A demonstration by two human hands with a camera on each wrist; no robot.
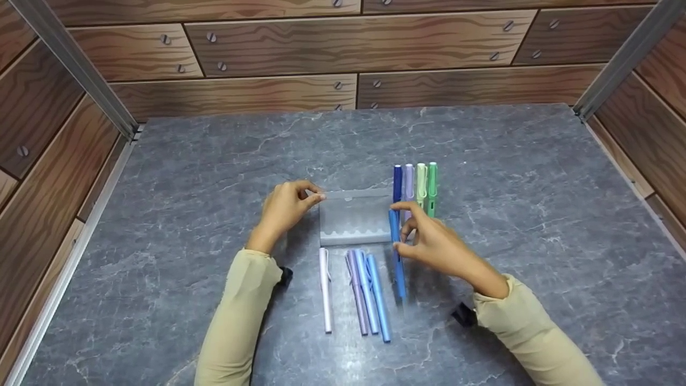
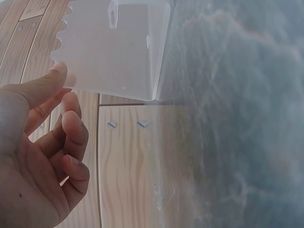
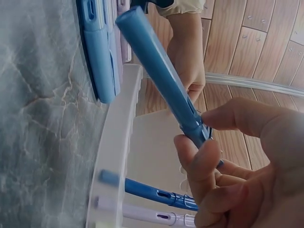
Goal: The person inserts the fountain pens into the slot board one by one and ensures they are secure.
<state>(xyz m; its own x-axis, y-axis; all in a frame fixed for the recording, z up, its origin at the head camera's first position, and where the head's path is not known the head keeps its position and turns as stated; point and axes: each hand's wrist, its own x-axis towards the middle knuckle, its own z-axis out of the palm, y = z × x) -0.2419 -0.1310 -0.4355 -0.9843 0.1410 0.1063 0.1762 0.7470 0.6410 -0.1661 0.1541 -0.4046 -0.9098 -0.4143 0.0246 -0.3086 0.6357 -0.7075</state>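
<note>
I see the left hand (image 1: pixel 284 206) pinching the clear case (image 1: pixel 353 212) at its ten o'clock; the right hand (image 1: pixel 437 244) pinches a blue pen (image 1: pixel 400 276) toward four.

- Blue pen (image 1: pixel 399 276): slim one, pinched in the right hand (image 1: pixel 437 247) a bit right of mid-frame, long barrel pointed at the bottom of the frame.
- Case (image 1: pixel 355 214): frosted see-through thing, kinda wavy along one edge, parked mid-frame, pinched near its upper-left corner by the left hand (image 1: pixel 285 208).
</note>
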